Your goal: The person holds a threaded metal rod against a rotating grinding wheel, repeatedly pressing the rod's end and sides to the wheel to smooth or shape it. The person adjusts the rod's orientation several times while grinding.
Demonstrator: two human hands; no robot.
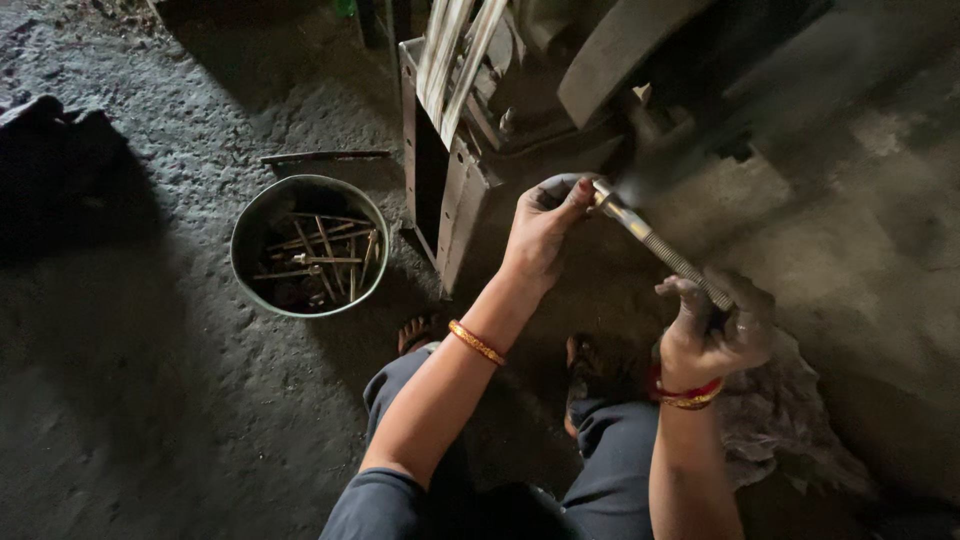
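A: What did the hands have hold of?

B: A long threaded metal bolt (pixel 655 243). It ran slantwise between them, from about ten o'clock down to four o'clock. The left hand (pixel 540 235) was closed over its upper end, thumb and fingers pinching the shiny tip. The right hand (pixel 712 335) was wrapped around the lower end in a fist, fingers curled tight.

A: Where was that upper end?

B: Right by a blurred dark wheel (pixel 660 160) of a machine (pixel 500 110) at twelve o'clock. I couldn't tell whether they touched.

A: Any packages, labels, signs?

B: No packages as such. The nearest to one was a round grey-green metal bucket (pixel 250 230) at nine o'clock from the left hand, well apart from it, plain-sided, with a scatter of thin rods and bolts (pixel 318 258) lying crossed inside. A single dark rod (pixel 325 156) lay on the ground just beyond its rim, at twelve o'clock from the bucket.

A: And the surface?

B: Rough, gritty grey ground (pixel 150 400), dim, with deep shadow at the left edge. A crumpled grey cloth (pixel 790 420) lay at five o'clock from the right hand. The person sat low, knees bent, dark trousers (pixel 610 470), an orange bangle (pixel 476 343) on the left wrist, red and gold ones (pixel 686 393) on the right.
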